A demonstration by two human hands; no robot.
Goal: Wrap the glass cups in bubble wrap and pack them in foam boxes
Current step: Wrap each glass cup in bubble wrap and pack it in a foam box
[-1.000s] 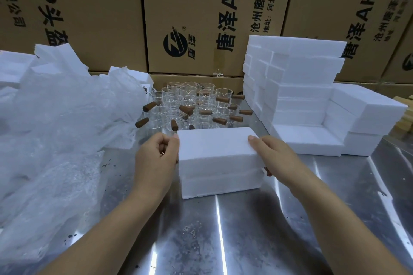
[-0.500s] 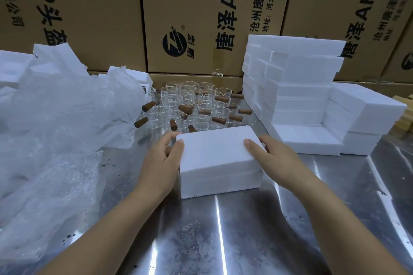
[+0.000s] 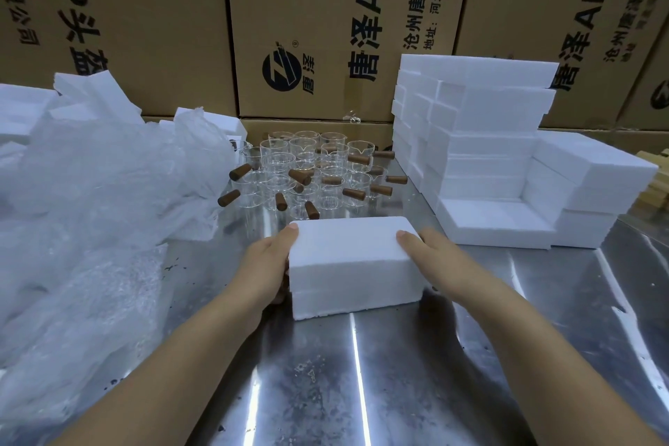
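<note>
A closed white foam box [image 3: 353,257] lies on the steel table [image 3: 362,373] in front of me. My left hand [image 3: 266,264] grips its left end, thumb tip on the top corner. My right hand [image 3: 430,250] grips the right end, thumb on the top face and fingers down the side. Behind the box stand several clear glass cups [image 3: 307,170] with brown wooden handles. A loose heap of bubble wrap [image 3: 97,199] lies to the left.
A tall stack of white foam boxes [image 3: 478,141] fills the right rear of the table, with lower ones [image 3: 586,185] beside it. More foam pieces [image 3: 21,105] sit behind the wrap. Large printed cardboard cartons [image 3: 325,29] wall off the back.
Both hands have slid a little further along the box ends, bringing the thumbs onto its top face. The box has stayed in nearly the same spot.
</note>
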